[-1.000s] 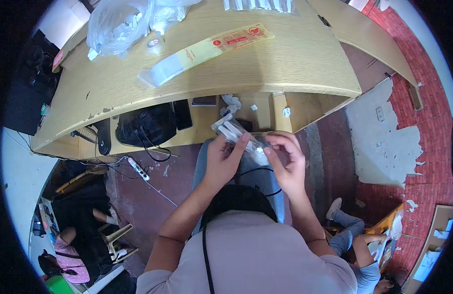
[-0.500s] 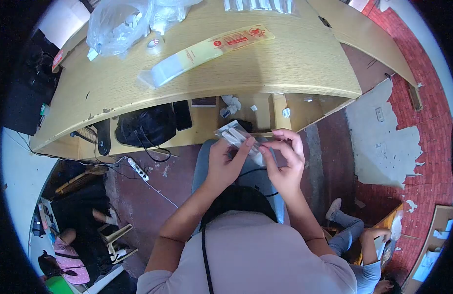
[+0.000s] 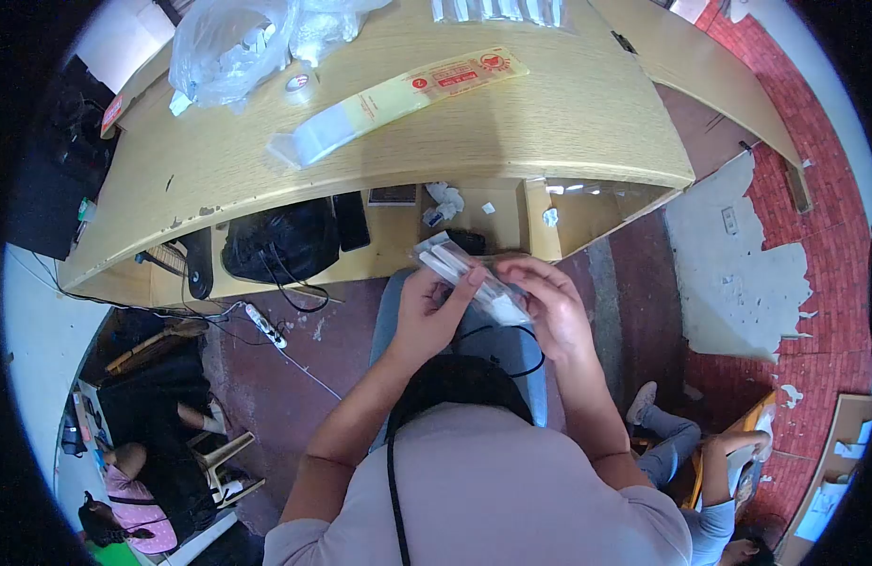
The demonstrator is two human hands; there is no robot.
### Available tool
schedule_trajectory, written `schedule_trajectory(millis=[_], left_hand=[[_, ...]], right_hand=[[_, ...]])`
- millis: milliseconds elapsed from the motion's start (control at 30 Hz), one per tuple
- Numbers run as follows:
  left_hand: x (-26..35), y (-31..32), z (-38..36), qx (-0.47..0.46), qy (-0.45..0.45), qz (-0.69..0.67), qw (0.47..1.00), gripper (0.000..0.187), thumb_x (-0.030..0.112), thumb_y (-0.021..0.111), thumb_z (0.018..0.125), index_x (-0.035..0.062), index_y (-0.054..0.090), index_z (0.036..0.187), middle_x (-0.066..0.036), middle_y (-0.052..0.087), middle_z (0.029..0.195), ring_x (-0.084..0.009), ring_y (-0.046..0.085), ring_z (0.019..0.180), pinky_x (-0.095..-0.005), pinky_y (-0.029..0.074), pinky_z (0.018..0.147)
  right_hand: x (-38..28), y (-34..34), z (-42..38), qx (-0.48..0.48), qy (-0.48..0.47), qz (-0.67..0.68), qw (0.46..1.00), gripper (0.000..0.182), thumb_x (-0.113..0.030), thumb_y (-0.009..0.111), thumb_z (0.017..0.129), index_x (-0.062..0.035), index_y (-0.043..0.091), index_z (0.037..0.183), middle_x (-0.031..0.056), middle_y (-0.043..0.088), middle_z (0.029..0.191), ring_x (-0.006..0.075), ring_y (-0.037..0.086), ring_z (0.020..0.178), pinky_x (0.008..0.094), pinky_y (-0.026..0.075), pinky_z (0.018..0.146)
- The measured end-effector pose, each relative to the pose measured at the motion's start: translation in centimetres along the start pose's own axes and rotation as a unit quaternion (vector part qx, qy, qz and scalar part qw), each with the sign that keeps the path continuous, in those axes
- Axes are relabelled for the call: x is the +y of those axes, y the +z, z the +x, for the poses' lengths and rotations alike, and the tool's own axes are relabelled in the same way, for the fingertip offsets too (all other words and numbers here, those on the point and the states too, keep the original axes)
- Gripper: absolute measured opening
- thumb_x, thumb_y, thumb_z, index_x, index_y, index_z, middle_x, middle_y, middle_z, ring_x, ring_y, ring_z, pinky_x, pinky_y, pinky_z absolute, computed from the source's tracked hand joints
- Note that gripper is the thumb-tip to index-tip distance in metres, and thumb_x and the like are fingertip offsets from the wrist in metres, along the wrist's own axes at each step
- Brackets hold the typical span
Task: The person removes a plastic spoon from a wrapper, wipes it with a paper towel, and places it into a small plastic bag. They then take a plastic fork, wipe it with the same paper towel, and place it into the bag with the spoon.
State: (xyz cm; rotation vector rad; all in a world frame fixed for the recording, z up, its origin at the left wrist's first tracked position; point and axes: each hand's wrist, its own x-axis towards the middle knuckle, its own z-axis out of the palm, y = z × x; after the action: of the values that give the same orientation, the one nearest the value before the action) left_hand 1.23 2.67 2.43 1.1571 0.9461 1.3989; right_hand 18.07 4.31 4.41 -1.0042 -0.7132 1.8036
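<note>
A small clear plastic packet (image 3: 497,304) with white, stick-like pieces inside is held slanting in front of my chest. My left hand (image 3: 430,316) pinches it, thumb on top and fingers underneath. On the other side my right hand (image 3: 557,309) has its fingers bent over the packet's edge, gripping the film; its thumb is partly hidden. What exactly the white pieces are cannot be made out. Beyond the hands, on the desk (image 3: 587,113), lies a long yellow-and-clear plastic sleeve (image 3: 408,102) with red print.
A clear bag (image 3: 224,57) of white pieces and a tape roll (image 3: 299,87) are on the desk. More packets (image 3: 497,9) lie at its far edge. The open shelf below holds a black bag (image 3: 280,241) and crumpled paper (image 3: 444,200). Two people sit behind, left and right.
My right hand has shifted slightly right and turned, its fingers closing down over the packet's edge. More of the packet's lower end shows. My left hand keeps its pinch.
</note>
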Motion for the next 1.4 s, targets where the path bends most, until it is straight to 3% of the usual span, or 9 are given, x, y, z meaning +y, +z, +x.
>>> schedule_trajectory(millis=[33,133,167,233,367,733,867,1133,1400], left_hand=[[0.2,0.1,0.0,0.009,-0.009,-0.010,1.000,0.012,0.011,0.060,0.089,0.0006,0.061,0.093,-0.002,0.062,0.087,-0.0078,0.056,0.078,-0.0232,0.045,0.069],[0.2,0.0,-0.1,0.020,-0.011,-0.023,0.999,0.012,0.010,0.059,0.089,0.0002,0.061,0.094,-0.002,0.061,0.087,-0.0074,0.055,0.079,-0.0228,0.045,0.070],[0.1,0.0,0.0,0.021,-0.004,-0.024,0.999,0.012,0.010,0.059,0.089,0.0001,0.060,0.095,-0.003,0.061,0.087,-0.0075,0.055,0.079,-0.0230,0.045,0.070],[0.3,0.1,0.1,0.019,0.001,-0.021,1.000,0.011,0.010,0.059,0.089,0.0002,0.060,0.095,-0.003,0.061,0.087,-0.0078,0.055,0.080,-0.0231,0.045,0.070],[0.2,0.2,0.1,0.010,0.007,-0.025,1.000,0.011,0.009,0.059,0.088,0.0004,0.061,0.094,-0.004,0.062,0.088,-0.0093,0.056,0.081,-0.0245,0.045,0.071],[0.6,0.1,0.3,-0.006,0.087,0.060,0.994,0.009,0.009,0.062,0.085,0.0002,0.064,0.086,-0.006,0.065,0.082,-0.0122,0.059,0.076,-0.0262,0.046,0.068],[0.2,-0.1,0.5,-0.008,0.111,0.079,0.991,0.009,0.009,0.063,0.084,0.0004,0.064,0.085,-0.007,0.065,0.081,-0.0126,0.060,0.074,-0.0264,0.047,0.067],[0.4,0.1,0.0,0.027,0.019,0.026,0.999,0.012,0.011,0.060,0.088,0.0007,0.062,0.092,-0.004,0.064,0.086,-0.0089,0.058,0.080,-0.0237,0.046,0.070],[0.9,0.1,0.3,0.061,0.008,-0.047,0.997,0.016,0.011,0.056,0.091,-0.0016,0.058,0.099,-0.005,0.063,0.092,-0.0083,0.057,0.083,-0.0223,0.046,0.073]], right_hand=[[0.3,0.0,0.0,-0.002,0.000,0.000,1.000,0.013,-0.001,0.061,0.080,-0.0001,0.064,0.093,0.0089,0.062,0.099,0.0126,0.055,0.093,0.0222,0.040,0.081],[1.1,0.0,-0.3,0.055,-0.294,-0.152,0.942,0.015,0.002,0.064,0.078,-0.0014,0.065,0.093,0.0076,0.059,0.100,0.0156,0.055,0.090,0.0244,0.042,0.080],[0.9,0.3,-0.7,0.055,-0.294,-0.153,0.942,0.015,0.002,0.064,0.078,-0.0014,0.065,0.093,0.0076,0.059,0.100,0.0156,0.055,0.090,0.0244,0.042,0.080],[0.5,0.8,-1.7,0.067,-0.432,-0.379,0.815,0.016,0.001,0.071,0.070,-0.0035,0.067,0.084,0.0085,0.057,0.099,0.0200,0.056,0.090,0.0273,0.042,0.080],[0.0,1.8,-2.2,0.109,-0.497,-0.508,0.695,0.019,-0.004,0.076,0.062,-0.0079,0.070,0.079,0.0075,0.057,0.098,0.0237,0.053,0.091,0.0329,0.041,0.078],[0.4,2.0,-1.9,0.104,-0.486,-0.504,0.706,0.016,-0.002,0.073,0.065,-0.0064,0.069,0.079,0.0080,0.057,0.100,0.0251,0.053,0.095,0.0343,0.040,0.083],[0.2,2.0,-1.8,0.082,-0.441,-0.444,0.775,0.013,0.000,0.070,0.067,-0.0042,0.066,0.079,0.0091,0.057,0.099,0.0262,0.054,0.096,0.0348,0.040,0.084],[1.0,1.8,-1.3,0.076,-0.448,-0.474,0.754,0.010,0.001,0.069,0.071,-0.0031,0.065,0.080,0.0093,0.059,0.099,0.0256,0.054,0.095,0.0347,0.041,0.085],[1.5,1.4,-1.2,0.063,-0.405,-0.414,0.813,0.010,0.001,0.066,0.075,0.0004,0.067,0.085,0.0101,0.060,0.104,0.0208,0.052,0.099,0.0318,0.040,0.087]])
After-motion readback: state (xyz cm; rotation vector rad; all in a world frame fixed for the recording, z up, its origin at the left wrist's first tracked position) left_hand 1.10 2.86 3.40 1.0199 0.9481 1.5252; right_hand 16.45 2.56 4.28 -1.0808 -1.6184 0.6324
